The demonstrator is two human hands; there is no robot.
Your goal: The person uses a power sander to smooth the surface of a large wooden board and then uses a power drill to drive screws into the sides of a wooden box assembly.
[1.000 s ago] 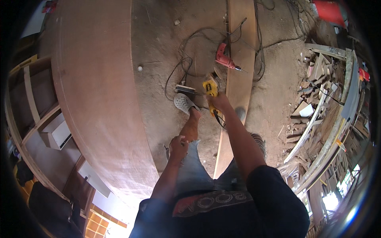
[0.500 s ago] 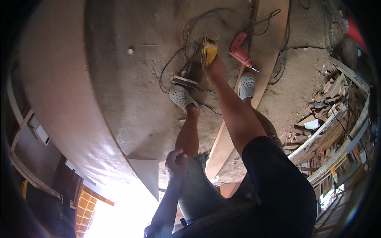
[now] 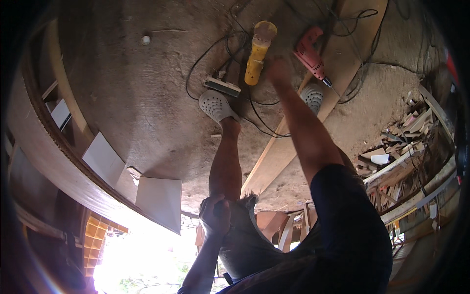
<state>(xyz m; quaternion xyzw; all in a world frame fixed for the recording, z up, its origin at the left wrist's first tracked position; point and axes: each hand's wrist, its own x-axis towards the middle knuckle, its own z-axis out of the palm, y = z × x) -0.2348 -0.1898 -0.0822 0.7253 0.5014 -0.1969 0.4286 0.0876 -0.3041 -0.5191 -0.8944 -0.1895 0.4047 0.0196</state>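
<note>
A yellow handheld power tool with a rounded, dusty top lies on the brown ground ahead of my feet. Just right of it is my right hand, apart from the tool and blurred, so its fingers are not clear. My left hand rests at my left knee with its fingers curled in and nothing visible in them. Farther right, a red electric drill with a thin bit lies beside a long wooden plank. A flat block with a pale top and dark side sits by my left shoe.
Black cables loop over the ground around the tools. At the right, wood scraps are heaped behind boards. A large curved panel bounds the left side, with white boards beside it. A small white round thing lies far left.
My right hand has let go of the yellow power tool, which now lies on the ground, and moved off to its right. My left hand stays at the knee. The view has shifted.
</note>
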